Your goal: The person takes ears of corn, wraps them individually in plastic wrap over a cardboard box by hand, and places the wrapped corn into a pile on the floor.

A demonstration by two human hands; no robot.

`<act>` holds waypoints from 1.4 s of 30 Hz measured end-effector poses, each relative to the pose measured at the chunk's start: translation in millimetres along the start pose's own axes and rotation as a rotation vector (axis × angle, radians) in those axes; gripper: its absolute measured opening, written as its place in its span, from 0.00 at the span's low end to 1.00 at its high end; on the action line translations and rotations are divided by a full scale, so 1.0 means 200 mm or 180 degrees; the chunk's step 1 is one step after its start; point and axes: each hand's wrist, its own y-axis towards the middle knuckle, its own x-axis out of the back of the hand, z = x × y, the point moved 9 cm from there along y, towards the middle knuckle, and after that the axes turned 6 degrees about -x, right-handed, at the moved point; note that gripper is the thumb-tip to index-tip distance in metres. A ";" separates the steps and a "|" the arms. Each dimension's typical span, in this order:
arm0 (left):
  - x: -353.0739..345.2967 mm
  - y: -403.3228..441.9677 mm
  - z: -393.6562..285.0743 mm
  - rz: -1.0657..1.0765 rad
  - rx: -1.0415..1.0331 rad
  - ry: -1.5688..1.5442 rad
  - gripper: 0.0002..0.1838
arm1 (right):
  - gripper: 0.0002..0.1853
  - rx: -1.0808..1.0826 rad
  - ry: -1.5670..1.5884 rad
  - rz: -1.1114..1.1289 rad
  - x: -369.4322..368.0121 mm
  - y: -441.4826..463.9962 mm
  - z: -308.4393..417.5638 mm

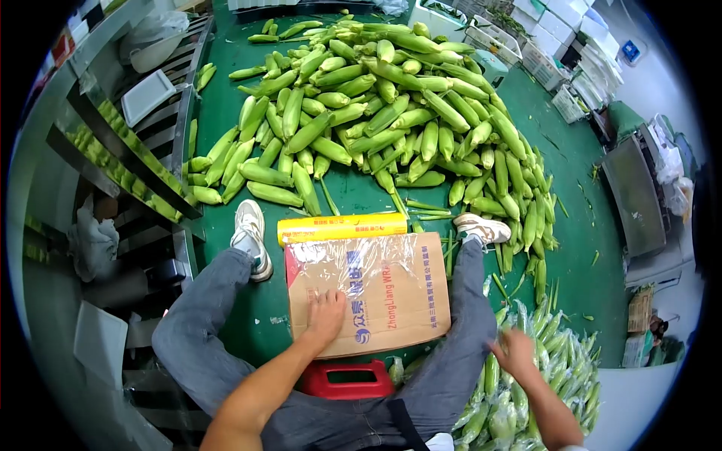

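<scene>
A cardboard box (pixel 410 301) with blue and red printing lies between the legs, clear film over its upper part. My left hand (pixel 326 316) rests on the left part of its top, fingers bent together, with nothing visible in them. Along the box's far edge lies a yellow roll (pixel 342 227). Off to the right, my right hand (pixel 515 351) hangs over film-wrapped corn (pixel 541 376), its fingers curled; whether anything is in them is too small to tell. Beyond the feet spreads a large heap of green corn ears (pixel 376 105).
A red plastic stool (pixel 347 379) is under the body. Metal racks (pixel 124 150) stand at the left. White crates (pixel 492 41) are at the back right, and a grey panel (pixel 635 192) stands at the far right. Loose leaves lie on the green floor (pixel 587 278).
</scene>
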 end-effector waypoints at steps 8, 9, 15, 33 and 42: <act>0.16 -0.08 0.13 0.0694 -0.0249 -0.0792 0.06 | 0.08 0.1497 0.0603 -0.0057 -0.69 0.90 0.91; 0.16 -0.11 0.12 0.0901 -0.0292 -0.0813 0.06 | 0.07 0.1714 0.0488 0.0208 -0.66 0.81 0.80; 0.03 -0.39 -0.11 0.1741 -0.0797 -0.0981 0.06 | 0.09 0.1860 -0.0318 0.1217 -0.75 0.55 0.49; -0.02 -0.24 -0.22 0.1443 -0.0302 -0.0337 0.09 | 0.31 0.1620 0.0401 0.0043 -0.88 2.03 3.15; -0.12 -0.32 -0.03 0.1654 0.0262 -0.1285 0.10 | 0.23 0.2467 0.1528 0.1278 -0.12 1.16 1.83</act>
